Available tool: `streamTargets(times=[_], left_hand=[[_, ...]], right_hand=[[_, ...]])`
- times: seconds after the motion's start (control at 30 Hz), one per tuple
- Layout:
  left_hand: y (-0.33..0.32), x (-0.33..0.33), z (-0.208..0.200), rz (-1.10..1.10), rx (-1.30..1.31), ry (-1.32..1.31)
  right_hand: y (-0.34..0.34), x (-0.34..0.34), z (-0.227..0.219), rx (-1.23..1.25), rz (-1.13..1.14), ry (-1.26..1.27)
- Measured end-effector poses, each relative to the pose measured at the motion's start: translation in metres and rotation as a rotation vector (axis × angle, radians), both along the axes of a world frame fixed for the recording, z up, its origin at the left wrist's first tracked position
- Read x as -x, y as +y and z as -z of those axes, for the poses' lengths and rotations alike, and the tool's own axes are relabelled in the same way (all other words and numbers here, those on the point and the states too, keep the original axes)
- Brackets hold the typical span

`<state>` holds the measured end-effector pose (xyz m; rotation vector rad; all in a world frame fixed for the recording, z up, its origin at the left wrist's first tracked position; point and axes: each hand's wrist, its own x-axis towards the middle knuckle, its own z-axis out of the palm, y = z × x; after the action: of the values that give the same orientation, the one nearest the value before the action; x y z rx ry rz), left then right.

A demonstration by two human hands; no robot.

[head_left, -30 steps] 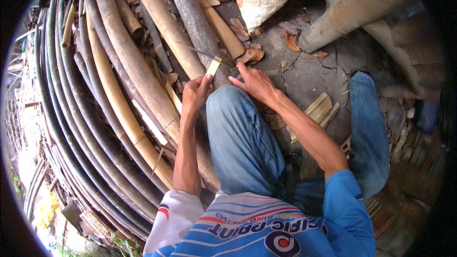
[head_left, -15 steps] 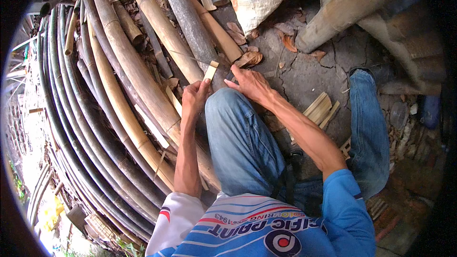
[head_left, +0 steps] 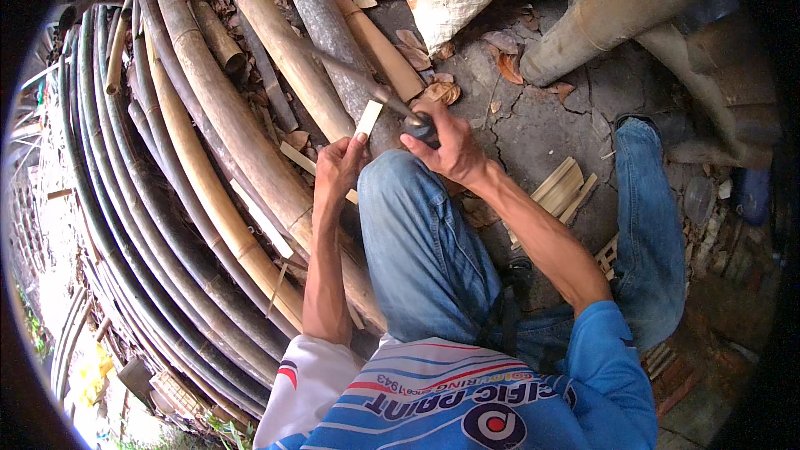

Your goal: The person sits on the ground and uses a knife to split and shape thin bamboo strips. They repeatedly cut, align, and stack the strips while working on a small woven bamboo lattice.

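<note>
My left hand (head_left: pixel 337 168) is closed around the lower end of a short, pale bamboo strip (head_left: pixel 369 118), pinched under the thumb with its upper end sticking up. In my right hand (head_left: pixel 455 148) is the dark, rounded handle of a long-bladed knife (head_left: pixel 360 79). Its blade, smeared by motion, points up and left across the bamboo poles, just beyond the strip's top. A gap shows between blade and strip in this view. Both hands are over a grey bamboo pole (head_left: pixel 329 25), just past my raised left knee (head_left: pixel 396 200).
Long bamboo poles (head_left: pixel 217 92) lie stacked along my left. Split bamboo pieces (head_left: pixel 560 192) rest on the cracked ground between my legs. A white sack (head_left: pixel 454 0) sits at the far side, with thick poles (head_left: pixel 608 17) leaning at the right. Dry leaves (head_left: pixel 507 67) are scattered about.
My right hand has turned, bringing the knife's handle and blade into plainer view, the blade now angled up and left. The left hand still grips the bamboo strip, nearly unmoved.
</note>
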<state>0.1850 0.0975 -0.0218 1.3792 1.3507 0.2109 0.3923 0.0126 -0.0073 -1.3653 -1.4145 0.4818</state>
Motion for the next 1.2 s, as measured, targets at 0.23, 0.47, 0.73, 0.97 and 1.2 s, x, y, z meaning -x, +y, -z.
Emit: streamTargets(times=[0.23, 0.47, 0.73, 0.97, 1.2], left_hand=[[-0.002, 0.009, 0.02, 0.03, -0.111, 0.018], [-0.002, 0.005, 0.014, -0.014, -0.017, -0.094], [-0.004, 0.002, 0.015, -0.008, -0.048, -0.104], [-0.002, 0.005, 0.021, -0.02, -0.02, -0.113], [-0.001, 0.004, 0.026, -0.01, -0.059, -0.135]], right_hand=[[0.003, -0.012, 0.033, 0.614, -0.191, -0.182], [0.001, -0.001, -0.004, 0.01, 0.024, 0.034], [0.005, -0.01, 0.036, 0.575, -0.184, -0.169], [0.007, -0.007, 0.008, 0.068, 0.004, -0.077], [0.005, -0.007, 0.045, 0.567, -0.169, -0.231]])
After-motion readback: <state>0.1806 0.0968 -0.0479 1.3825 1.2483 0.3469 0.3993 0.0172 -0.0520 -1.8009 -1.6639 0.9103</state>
